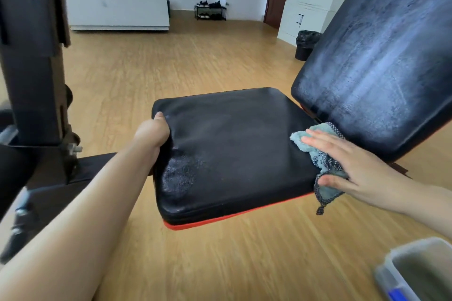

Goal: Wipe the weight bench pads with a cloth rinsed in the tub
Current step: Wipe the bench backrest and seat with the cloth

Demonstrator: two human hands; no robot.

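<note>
Tub [401, 266]: clear plastic, on the wood floor at the near right corner; contents unclear.

Seat pad [232, 151]: black, red-edged, a damp sheen at its near left corner.

Left hand [154, 132]: fingers curled round the pad's left edge, steadying it.

Right hand [352, 166]: fingers straight, pressing the cloth [320, 156] flat on the pad's right edge, beside the gap to the back pad [381, 56].

Back pad: tilted up, streaked wet.

Step in hand, by judgement: wiping the seat. Next move likely calls for drawing the cloth leftward across the dry middle, with even pressure.

Far: bin, cabinets, shoe rack.
</note>
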